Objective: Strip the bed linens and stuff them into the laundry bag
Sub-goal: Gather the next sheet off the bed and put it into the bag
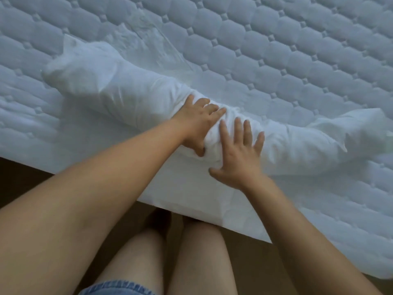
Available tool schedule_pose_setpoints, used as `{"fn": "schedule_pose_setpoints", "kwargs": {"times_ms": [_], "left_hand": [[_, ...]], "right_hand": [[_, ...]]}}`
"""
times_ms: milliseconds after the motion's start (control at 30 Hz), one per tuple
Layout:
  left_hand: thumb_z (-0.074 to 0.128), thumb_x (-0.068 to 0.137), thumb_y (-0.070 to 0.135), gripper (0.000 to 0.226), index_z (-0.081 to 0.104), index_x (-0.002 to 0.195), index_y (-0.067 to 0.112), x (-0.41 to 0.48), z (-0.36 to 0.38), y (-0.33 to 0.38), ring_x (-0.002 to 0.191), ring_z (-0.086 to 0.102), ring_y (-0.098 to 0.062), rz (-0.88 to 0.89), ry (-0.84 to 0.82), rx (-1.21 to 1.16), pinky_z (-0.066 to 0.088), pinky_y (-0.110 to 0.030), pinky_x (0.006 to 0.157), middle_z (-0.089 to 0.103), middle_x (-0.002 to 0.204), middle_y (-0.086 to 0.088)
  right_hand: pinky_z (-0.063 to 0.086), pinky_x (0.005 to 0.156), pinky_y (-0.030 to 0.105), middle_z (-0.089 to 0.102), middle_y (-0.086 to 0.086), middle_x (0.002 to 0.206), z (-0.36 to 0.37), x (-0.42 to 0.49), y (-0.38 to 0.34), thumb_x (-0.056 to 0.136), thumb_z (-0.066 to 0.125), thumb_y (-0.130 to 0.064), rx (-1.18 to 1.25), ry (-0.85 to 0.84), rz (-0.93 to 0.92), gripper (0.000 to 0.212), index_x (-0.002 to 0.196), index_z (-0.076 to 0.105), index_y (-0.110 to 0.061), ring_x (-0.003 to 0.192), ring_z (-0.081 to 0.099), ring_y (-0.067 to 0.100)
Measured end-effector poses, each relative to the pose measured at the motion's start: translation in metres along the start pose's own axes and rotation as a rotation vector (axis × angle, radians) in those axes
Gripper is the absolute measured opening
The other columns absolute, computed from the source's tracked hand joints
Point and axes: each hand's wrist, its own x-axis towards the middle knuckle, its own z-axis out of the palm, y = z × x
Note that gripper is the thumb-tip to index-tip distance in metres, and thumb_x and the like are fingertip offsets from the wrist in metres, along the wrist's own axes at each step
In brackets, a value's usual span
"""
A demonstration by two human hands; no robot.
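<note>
You wear blue denim shorts (119, 288) with a paler, frayed hem. Below them your legs (200, 252) are bare. Your forearms (106, 184) are bare too, as are your left hand (196, 122) and right hand (240, 155).

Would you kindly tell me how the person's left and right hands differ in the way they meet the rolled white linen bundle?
The left hand grips the rolled white linen bundle, fingers curled over it and thumb tucked beneath; the right hand lies flat on it with fingers straight and spread. The left hand reaches farther across the roll than the right hand. Both touch its middle.
</note>
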Motion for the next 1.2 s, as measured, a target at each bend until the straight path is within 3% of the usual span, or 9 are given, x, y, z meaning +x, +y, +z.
{"fn": "schedule_pose_setpoints", "kwargs": {"times_ms": [200,333,600,667,733,800,867,967,1200], "left_hand": [[0.082,0.047,0.06,0.117,0.032,0.145,0.02,0.051,-0.041,-0.011,0.134,0.029,-0.025,-0.131,-0.132,-0.099,0.024,-0.044,0.111,0.036,0.146,-0.004],[0.078,0.063,0.048,0.123,0.004,0.151,0.005,0.068,-0.053,0.014,0.144,0.009,-0.031,-0.319,-0.114,-0.039,0.008,-0.054,0.115,0.02,0.153,-0.012],[0.063,0.074,0.056,0.111,-0.008,0.152,0.022,0.062,-0.036,0.027,0.147,-0.004,-0.024,-0.287,-0.037,-0.165,-0.007,-0.053,0.114,0.003,0.159,-0.004],[0.063,0.073,0.049,0.107,-0.004,0.152,0.024,0.064,-0.036,0.027,0.147,-0.005,-0.025,-0.303,-0.035,-0.154,-0.008,-0.053,0.114,0.003,0.159,-0.005],[0.058,0.077,0.047,0.1,-0.004,0.152,0.025,0.066,-0.036,0.036,0.146,-0.005,-0.029,-0.341,-0.028,-0.118,-0.008,-0.057,0.113,0.003,0.158,-0.007],[0.05,0.083,0.054,0.093,-0.005,0.152,0.026,0.067,-0.032,0.051,0.146,-0.005,-0.032,-0.377,-0.025,-0.066,-0.007,-0.061,0.111,0.002,0.158,-0.008],[0.042,0.086,0.059,0.087,-0.004,0.152,0.028,0.07,-0.027,0.062,0.145,-0.005,-0.034,-0.386,-0.005,-0.037,-0.006,-0.065,0.109,0.001,0.158,-0.008],[0.041,0.086,0.06,0.08,-0.001,0.15,0.036,0.074,-0.026,0.066,0.144,-0.004,-0.034,-0.35,0.006,0.003,-0.005,-0.068,0.107,0.002,0.158,-0.006],[0.043,0.086,0.041,0.072,0.011,0.15,0.038,0.049,-0.019,0.073,0.144,-0.009,-0.034,-0.254,0.066,-0.04,-0.011,-0.069,0.105,-0.002,0.158,-0.007]], "right_hand": [[0.009,0.111,0.061,0.018,0.006,0.155,-0.015,0.079,0.028,0.065,0.076,-0.055,0.133,0.013,-0.031,0.116,0.15,0.0,-0.037,0.141,0.017,0.03],[0.037,0.102,0.049,0.046,0.002,0.138,-0.043,0.116,0.055,0.053,0.085,-0.043,0.367,-0.077,-0.08,0.112,0.146,0.022,-0.032,0.125,0.045,0.029],[0.018,0.114,0.035,0.031,0.014,0.15,-0.032,0.072,0.069,0.082,0.066,-0.029,0.399,0.11,-0.129,0.081,0.149,0.023,-0.009,0.138,0.026,0.031],[0.022,0.107,0.029,0.042,0.017,0.141,-0.031,0.048,0.085,0.083,0.062,-0.028,0.55,0.37,0.017,0.061,0.137,0.046,-0.004,0.131,0.037,0.034],[0.024,0.093,0.024,0.049,0.017,0.131,-0.029,0.022,0.108,0.081,0.062,-0.035,0.668,0.691,0.424,0.057,0.128,0.052,-0.005,0.121,0.043,0.037],[0.023,0.091,0.019,0.035,0.014,0.14,-0.024,0.012,0.136,0.08,0.068,-0.044,0.999,0.655,0.927,0.076,0.14,0.036,-0.01,0.126,0.036,0.034],[0.036,0.102,0.033,0.025,0.011,0.146,-0.025,0.018,0.163,0.068,0.075,-0.057,1.484,0.507,1.146,0.105,0.146,0.016,-0.02,0.125,0.039,0.031],[0.045,0.096,0.036,0.032,0.007,0.145,-0.032,0.044,0.19,0.059,0.084,-0.054,1.797,0.591,1.137,0.118,0.146,0.01,-0.024,0.111,0.049,0.023],[0.043,0.103,0.036,0.047,0.003,0.127,-0.03,0.078,0.217,0.057,0.086,-0.031,1.64,0.617,0.928,0.111,0.146,0.022,-0.014,0.115,0.053,0.021]]}}
